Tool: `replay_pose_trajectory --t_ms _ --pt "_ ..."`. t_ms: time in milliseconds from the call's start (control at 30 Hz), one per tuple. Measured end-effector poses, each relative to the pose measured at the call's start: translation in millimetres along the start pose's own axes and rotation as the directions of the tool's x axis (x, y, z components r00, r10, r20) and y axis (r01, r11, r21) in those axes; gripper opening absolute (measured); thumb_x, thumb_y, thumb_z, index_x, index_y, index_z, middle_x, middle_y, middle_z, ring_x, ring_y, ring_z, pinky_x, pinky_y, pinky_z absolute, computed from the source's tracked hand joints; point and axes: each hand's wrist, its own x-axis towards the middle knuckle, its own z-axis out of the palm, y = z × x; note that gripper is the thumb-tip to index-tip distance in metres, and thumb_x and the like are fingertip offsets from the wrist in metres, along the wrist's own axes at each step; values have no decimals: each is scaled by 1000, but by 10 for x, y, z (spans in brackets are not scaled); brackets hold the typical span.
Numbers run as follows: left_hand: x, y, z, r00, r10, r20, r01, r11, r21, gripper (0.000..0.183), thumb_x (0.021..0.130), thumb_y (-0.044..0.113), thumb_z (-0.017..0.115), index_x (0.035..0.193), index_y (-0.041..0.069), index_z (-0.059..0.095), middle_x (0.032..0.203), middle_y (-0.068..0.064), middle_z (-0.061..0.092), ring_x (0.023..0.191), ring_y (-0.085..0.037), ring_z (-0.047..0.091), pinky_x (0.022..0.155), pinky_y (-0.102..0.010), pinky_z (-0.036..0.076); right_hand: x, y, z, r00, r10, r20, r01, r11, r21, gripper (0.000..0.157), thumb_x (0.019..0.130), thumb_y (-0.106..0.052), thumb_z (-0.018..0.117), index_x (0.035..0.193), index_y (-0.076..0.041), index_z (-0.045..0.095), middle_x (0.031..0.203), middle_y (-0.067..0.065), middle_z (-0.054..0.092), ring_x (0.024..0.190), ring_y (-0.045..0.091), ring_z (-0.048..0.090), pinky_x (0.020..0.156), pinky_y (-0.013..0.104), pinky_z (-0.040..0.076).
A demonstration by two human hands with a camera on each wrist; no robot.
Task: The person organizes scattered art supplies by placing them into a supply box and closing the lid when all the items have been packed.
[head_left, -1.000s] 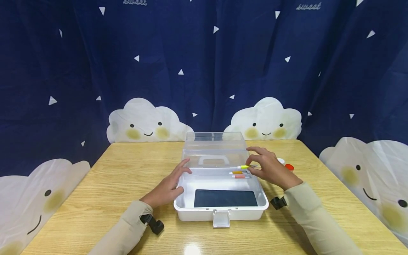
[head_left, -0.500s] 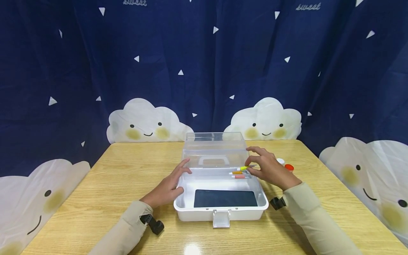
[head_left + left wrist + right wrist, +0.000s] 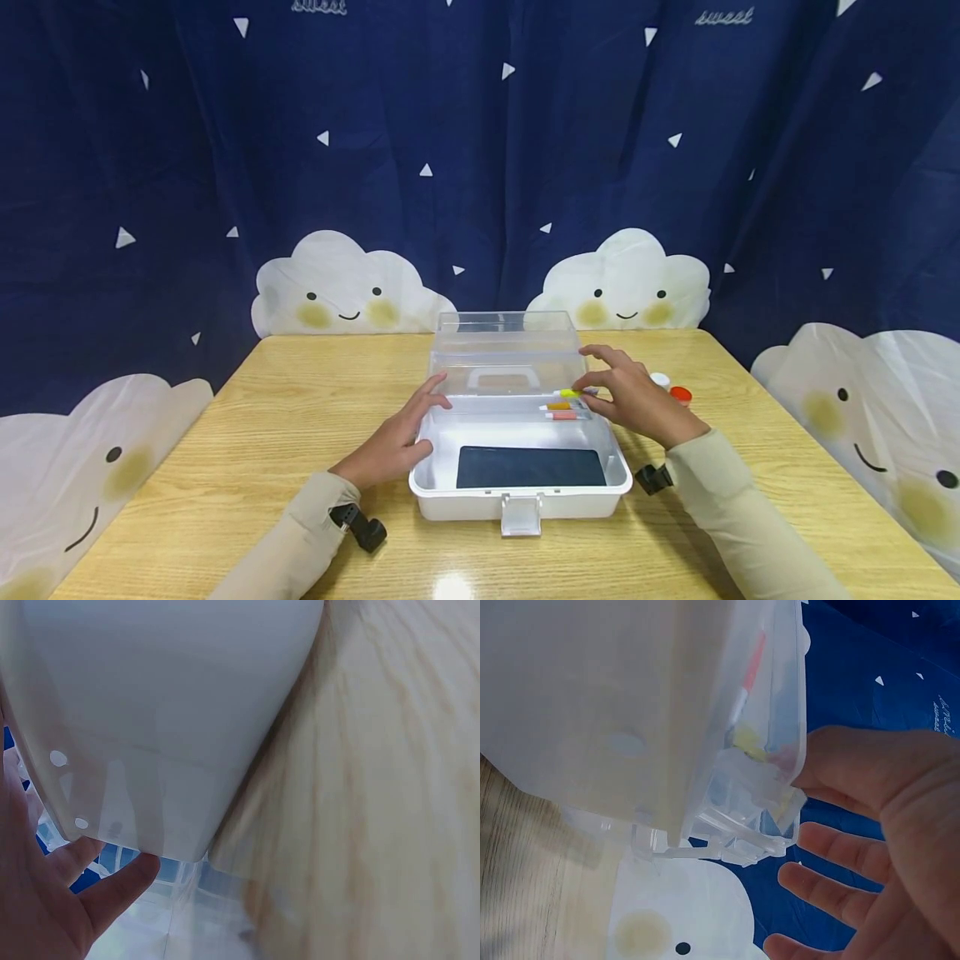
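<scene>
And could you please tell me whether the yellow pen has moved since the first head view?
Yes: the yellow pen has shifted slightly left against the unmoved orange pen in the head view.

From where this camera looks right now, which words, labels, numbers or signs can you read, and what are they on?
"sweet": pale upper-left script on the navy-blue fabric curtain with white triangles.
"sweet": matching upper-right script on that curtain.
Sideways script on the curtain, right wrist view: too blurred to read surely.
White plastic box and slim yellow pen-like item: no legible text.
</scene>
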Motion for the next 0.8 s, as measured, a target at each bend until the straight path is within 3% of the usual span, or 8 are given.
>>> replay_pose_trajectory --t_ms 500,800 --pt "9 -14 -32 1000 -3 5 3 1000 -13 53 76 2 51 127 15 45 161 4 14 143 -29 25 100 -53 38 27 1 1 999 34 2 -34 999 19 16 81 -21 76 95 -11 76 139 15 48 124 39 45 96 64 36" --pt "24 -49 -47 1000 -5 2 4 1000 9 55 75 2 51 126 20 45 160 3 16 139 -25 31 95 -48 41 48 -1 16 1000 21 -23 -21 1000 9 11 80 -18 78 89 -11 75 137 15 49 122 40 47 93 66 38"
